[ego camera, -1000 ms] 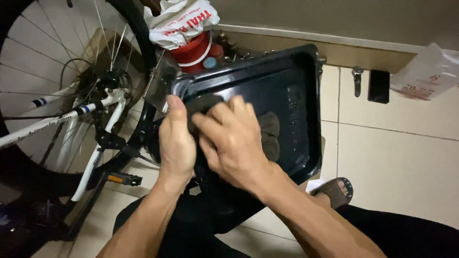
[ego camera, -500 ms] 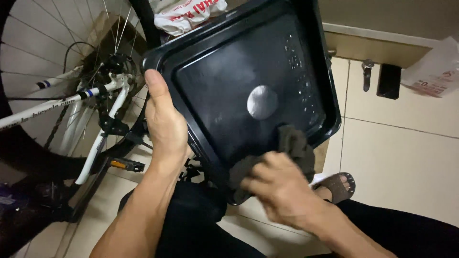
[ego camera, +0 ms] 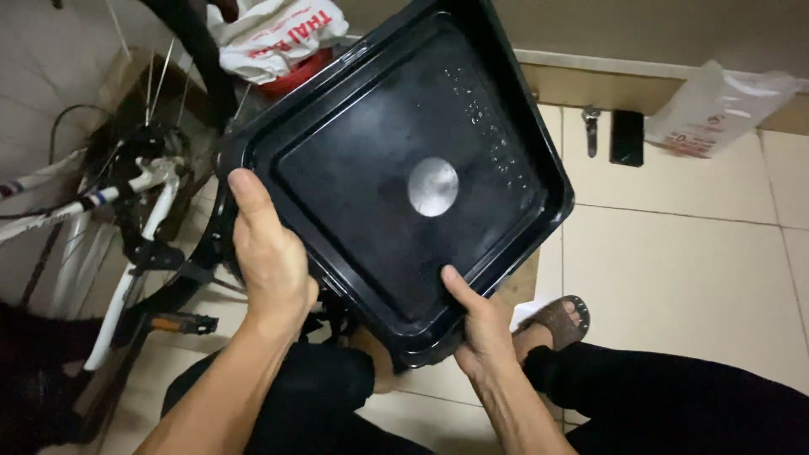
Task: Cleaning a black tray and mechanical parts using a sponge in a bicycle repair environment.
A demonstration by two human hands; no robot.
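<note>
I hold a black rectangular baking tray (ego camera: 354,109) up in front of me, tilted, its inside facing me with a bright glare spot in the middle and water drops near its right rim. My left hand (ego camera: 268,257) grips the tray's left rim, thumb on the inside. My right hand (ego camera: 479,333) grips the bottom corner, thumb pressed on the inner floor. No cloth is visible in either hand.
A white-framed bicycle (ego camera: 126,211) with its wheel and pedal stands at the left. A white plastic bag (ego camera: 270,34) over a red container lies behind the tray. Another plastic bag (ego camera: 716,109) and a small black object (ego camera: 627,136) lie on the tiled floor by the wall. My sandalled foot (ego camera: 556,320) is below.
My right hand wiped the tray with a dark cloth, moving from the middle down to the corner. Now the cloth is out of sight and that hand grips the bottom corner; the tray is raised.
</note>
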